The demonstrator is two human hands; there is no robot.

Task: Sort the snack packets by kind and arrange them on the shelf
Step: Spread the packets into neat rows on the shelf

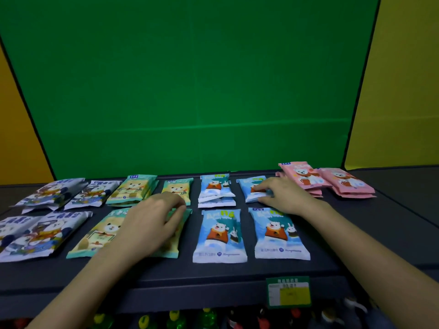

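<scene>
Shelf [166, 274] carries packets in 4 colour bands, 2 rows deep: white packets [47, 229] at left, then yellow, blue, and pink packets [308, 178] at far right. Sorting looks nearly done; this reads as squaring-up.

Left hand [152, 222] lies on the front yellow packet [171, 244], fingers curled over its top edge, likely to line it up with its neighbour. Right hand [282, 195] pinches the back blue packet [248, 189] between thumb and fingers, probably to seat it on its stack.

Pink piles sit askew and overlapping; likely next.
</scene>
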